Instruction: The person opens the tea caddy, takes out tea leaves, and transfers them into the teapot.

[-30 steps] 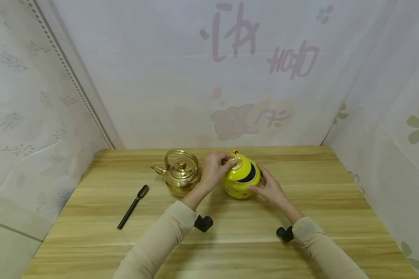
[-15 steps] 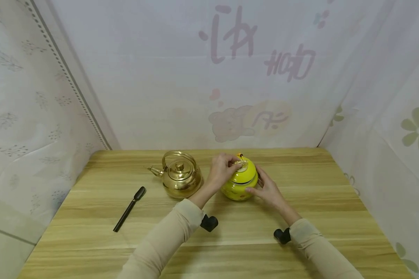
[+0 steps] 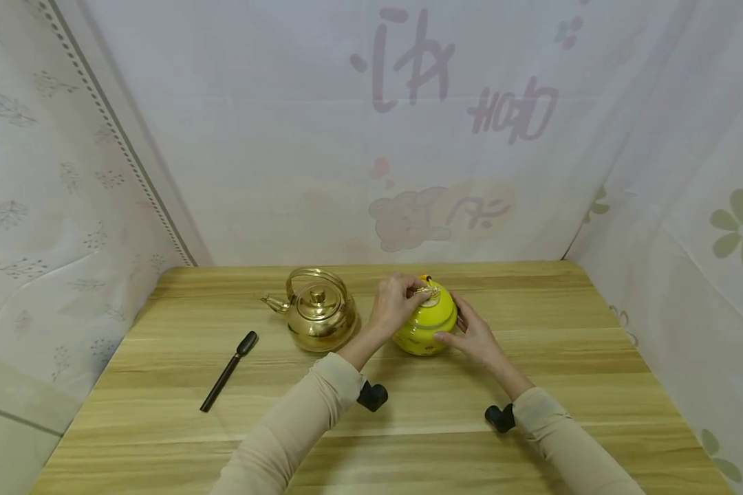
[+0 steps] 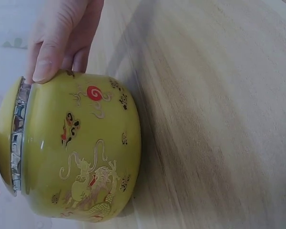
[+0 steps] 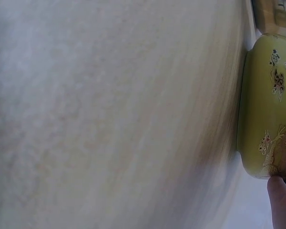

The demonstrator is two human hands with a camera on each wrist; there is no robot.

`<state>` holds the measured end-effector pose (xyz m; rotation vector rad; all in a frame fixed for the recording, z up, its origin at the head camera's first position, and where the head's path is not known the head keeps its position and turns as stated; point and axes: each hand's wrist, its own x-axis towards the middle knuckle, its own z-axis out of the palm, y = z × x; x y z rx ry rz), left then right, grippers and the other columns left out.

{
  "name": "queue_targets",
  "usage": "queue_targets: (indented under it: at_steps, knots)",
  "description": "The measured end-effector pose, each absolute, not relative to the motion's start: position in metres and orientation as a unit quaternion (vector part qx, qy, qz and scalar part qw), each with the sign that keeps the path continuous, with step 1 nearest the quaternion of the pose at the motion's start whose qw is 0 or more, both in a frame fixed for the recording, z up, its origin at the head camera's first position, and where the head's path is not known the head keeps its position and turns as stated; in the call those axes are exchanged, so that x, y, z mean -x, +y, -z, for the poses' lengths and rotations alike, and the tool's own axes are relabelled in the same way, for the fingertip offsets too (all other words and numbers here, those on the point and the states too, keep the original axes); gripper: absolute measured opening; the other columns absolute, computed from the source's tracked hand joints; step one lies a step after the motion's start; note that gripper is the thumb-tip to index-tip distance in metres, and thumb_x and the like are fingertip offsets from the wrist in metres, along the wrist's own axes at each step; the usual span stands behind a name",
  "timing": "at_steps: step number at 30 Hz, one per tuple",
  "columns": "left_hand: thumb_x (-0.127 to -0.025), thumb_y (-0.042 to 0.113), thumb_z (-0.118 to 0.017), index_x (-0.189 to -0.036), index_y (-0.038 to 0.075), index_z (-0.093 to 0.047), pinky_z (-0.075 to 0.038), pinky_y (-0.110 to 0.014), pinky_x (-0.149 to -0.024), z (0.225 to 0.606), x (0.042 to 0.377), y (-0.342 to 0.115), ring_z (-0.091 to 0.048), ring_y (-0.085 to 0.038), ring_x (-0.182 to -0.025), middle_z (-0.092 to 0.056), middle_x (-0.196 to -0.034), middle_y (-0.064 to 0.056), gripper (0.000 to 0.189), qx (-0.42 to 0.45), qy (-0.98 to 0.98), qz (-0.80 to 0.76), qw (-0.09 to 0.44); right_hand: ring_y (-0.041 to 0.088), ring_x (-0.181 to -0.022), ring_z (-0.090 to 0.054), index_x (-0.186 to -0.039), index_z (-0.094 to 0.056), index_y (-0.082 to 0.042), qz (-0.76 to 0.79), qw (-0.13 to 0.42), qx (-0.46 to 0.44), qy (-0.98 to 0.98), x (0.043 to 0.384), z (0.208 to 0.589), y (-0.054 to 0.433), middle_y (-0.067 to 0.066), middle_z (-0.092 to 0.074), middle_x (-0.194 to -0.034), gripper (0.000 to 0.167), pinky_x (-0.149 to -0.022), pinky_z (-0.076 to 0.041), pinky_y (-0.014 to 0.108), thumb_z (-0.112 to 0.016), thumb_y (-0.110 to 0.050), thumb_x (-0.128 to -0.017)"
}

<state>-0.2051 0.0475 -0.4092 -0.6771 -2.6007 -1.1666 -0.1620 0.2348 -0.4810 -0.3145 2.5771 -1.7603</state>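
Observation:
A yellow jar (image 3: 416, 340) with a printed dragon stands upright on the table. Its domed yellow lid (image 3: 436, 314) lies level over the mouth; in the left wrist view a shiny silvery band (image 4: 19, 136) shows between lid and jar. With thumb and fingers, my left hand (image 3: 391, 304) pinches the lid's gold knob (image 3: 432, 294). My right hand (image 3: 479, 338) holds the jar's right side, thumb in front and fingers behind, partly hidden. In the right wrist view only its thumb (image 5: 279, 200) shows against the jar.
Left of the jar stands a gold kettle (image 3: 322, 320), its spout pointing left and its handle raised. Farther left a dark scoop (image 3: 229, 372) lies on the wooden table (image 3: 433, 460). Patterned curtains (image 3: 285, 151) hang behind the table and at both sides.
The lid was tilted up with the jar's dark opening showing; my left hand has lowered it level over the mouth. My right hand keeps its hold on the jar.

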Motion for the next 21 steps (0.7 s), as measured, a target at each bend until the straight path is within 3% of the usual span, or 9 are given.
queue_targets:
  at_steps: [6,14,21]
  knots:
    - [-0.084,0.021,-0.072,-0.092,0.008,-0.075,-0.040,-0.018,-0.058,0.4116,0.2054,0.0465,-0.051,-0.012,-0.069,-0.062,-0.078,-0.003,0.016,0.223,-0.885,0.395,0.106,0.036,-0.141,-0.021,-0.149,-0.016,0.000,0.560,0.005,0.097,0.823,0.1620,0.4814,0.2344,0.022,-0.018,-0.154,0.087,-0.112,-0.024,0.047,-0.071,-0.015,-0.083]
    - [-0.084,0.023,-0.071,-0.092,0.010,-0.075,-0.042,-0.021,-0.063,0.4114,0.2047,0.0451,-0.054,-0.011,-0.072,-0.067,-0.082,-0.001,0.016,0.248,-0.895,0.349,0.125,0.033,-0.142,-0.020,-0.150,-0.014,-0.003,0.562,0.020,0.081,0.823,0.1609,0.4805,0.2351,0.018,-0.017,-0.155,0.092,-0.113,-0.023,0.044,-0.073,-0.020,-0.082]
    - [-0.085,0.023,-0.070,-0.094,0.011,-0.075,-0.039,-0.021,-0.058,0.4067,0.2042,0.0461,-0.050,-0.011,-0.068,-0.061,-0.077,-0.001,0.016,0.254,-0.906,0.317,0.118,0.032,-0.142,-0.019,-0.150,-0.013,-0.003,0.560,0.020,0.080,0.824,0.1606,0.4795,0.2353,0.017,-0.016,-0.156,0.092,-0.114,-0.023,0.045,-0.072,-0.022,-0.083]
